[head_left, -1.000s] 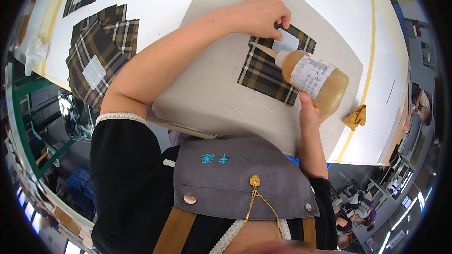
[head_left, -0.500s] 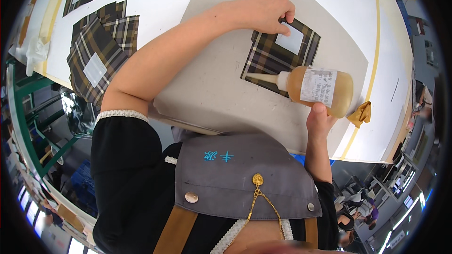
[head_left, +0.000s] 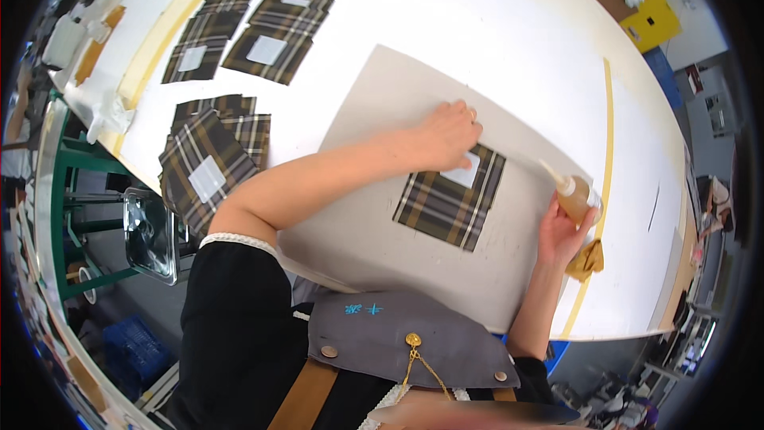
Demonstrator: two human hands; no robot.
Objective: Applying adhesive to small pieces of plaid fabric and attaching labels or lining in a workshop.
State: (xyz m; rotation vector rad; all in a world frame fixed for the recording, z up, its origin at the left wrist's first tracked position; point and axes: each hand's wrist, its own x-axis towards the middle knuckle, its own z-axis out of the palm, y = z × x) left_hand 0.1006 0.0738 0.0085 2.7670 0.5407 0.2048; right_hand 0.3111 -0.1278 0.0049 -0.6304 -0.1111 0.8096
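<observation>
A dark plaid fabric piece point(head_left: 447, 205) with a pale patch point(head_left: 461, 171) near its far edge lies flat on a grey board point(head_left: 350, 215). My left hand point(head_left: 450, 137) is at that far edge, fingers curled and thumb down by the patch; part of the edge is hidden under it. To the right, my right hand point(head_left: 563, 232) grips a squeeze bottle point(head_left: 574, 201) of amber liquid. Its narrow nozzle points away and to the left, apart from the fabric.
Overlapping plaid pieces point(head_left: 203, 163) lie left of my forearm, with further plaid pieces point(head_left: 282, 20) in rows at the far left. A crumpled mustard cloth point(head_left: 586, 261) sits beside my right wrist. Yellow tape point(head_left: 609, 135) runs along the white table point(head_left: 509, 48).
The bottle has swung off the fabric to the right, its nozzle turning from leftward to away from me. My left hand stays at the fabric's far edge. The view has shifted, showing more table.
</observation>
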